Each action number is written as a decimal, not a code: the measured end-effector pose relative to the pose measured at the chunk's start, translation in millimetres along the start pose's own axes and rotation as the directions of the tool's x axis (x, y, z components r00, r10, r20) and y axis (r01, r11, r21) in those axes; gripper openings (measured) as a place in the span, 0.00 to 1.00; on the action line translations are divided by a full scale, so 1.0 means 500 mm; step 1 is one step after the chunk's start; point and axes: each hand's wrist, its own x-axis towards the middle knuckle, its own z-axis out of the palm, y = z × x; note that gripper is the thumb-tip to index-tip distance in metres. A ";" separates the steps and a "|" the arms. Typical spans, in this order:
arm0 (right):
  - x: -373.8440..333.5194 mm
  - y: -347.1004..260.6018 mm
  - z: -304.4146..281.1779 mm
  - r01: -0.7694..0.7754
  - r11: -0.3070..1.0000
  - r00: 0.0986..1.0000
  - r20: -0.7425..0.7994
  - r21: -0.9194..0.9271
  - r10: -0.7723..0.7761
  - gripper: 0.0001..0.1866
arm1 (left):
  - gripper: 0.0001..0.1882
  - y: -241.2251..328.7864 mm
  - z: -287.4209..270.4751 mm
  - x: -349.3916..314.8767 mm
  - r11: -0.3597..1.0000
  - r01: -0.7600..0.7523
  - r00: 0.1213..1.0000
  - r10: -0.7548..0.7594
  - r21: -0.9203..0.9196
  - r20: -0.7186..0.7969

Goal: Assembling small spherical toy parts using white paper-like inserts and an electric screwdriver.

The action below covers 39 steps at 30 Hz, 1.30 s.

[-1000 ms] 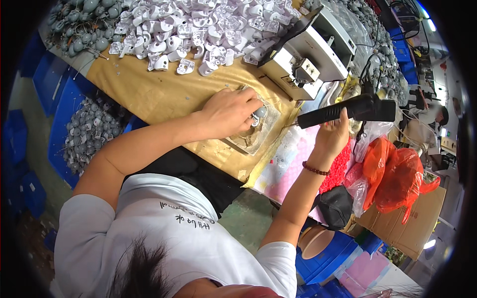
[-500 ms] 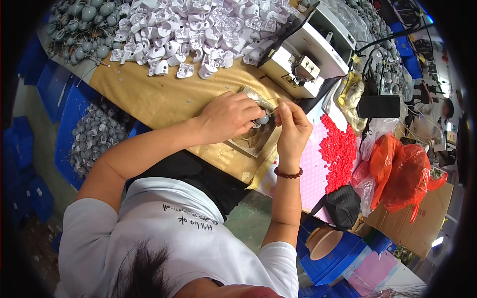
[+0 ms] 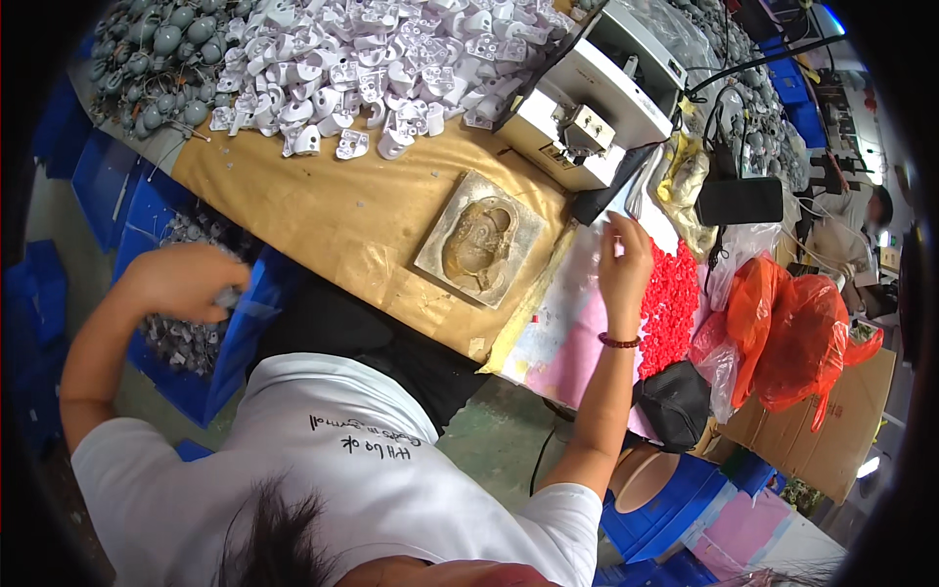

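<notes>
Over a blue bin (image 3: 240,338) by the near edge of the counter (image 3: 323,230), seemingly for easy reach, the left hand (image 3: 186,282) pinches a grey piece (image 3: 230,296); whether the curled right hand (image 3: 624,262) holds anything, I cannot tell.

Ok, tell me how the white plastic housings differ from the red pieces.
The white plastic housings look individually larger; the red pieces are tiny. The housings lie on a brown covering, the red pieces on a pinkish surface. Both are heaped loosely.
</notes>
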 end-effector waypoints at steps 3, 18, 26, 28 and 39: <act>0.005 0.060 0.003 0.069 0.966 0.998 0.021 -0.248 -0.066 0.12 | 0.17 -0.021 0.002 -0.022 0.997 0.079 0.996 -0.078 0.018 -0.046; -0.059 0.137 -0.044 0.123 0.837 0.990 0.124 -0.534 -0.066 0.12 | 0.19 0.042 -0.057 0.369 0.870 0.074 0.458 0.404 0.487 -0.792; -0.098 0.174 -0.119 -0.051 0.888 0.997 -0.069 -0.456 0.022 0.08 | 0.12 0.040 -0.002 0.338 0.923 -0.104 0.453 0.375 0.370 -0.809; -0.099 0.176 -0.131 -0.112 0.926 0.989 -0.126 -0.359 0.071 0.08 | 0.11 0.045 0.010 0.316 0.937 -0.163 0.468 0.348 0.308 -0.812; -0.065 0.146 -0.080 0.097 0.888 0.989 0.140 -0.449 -0.038 0.06 | 0.12 0.149 0.004 0.332 0.841 -0.536 0.428 0.345 0.073 -0.835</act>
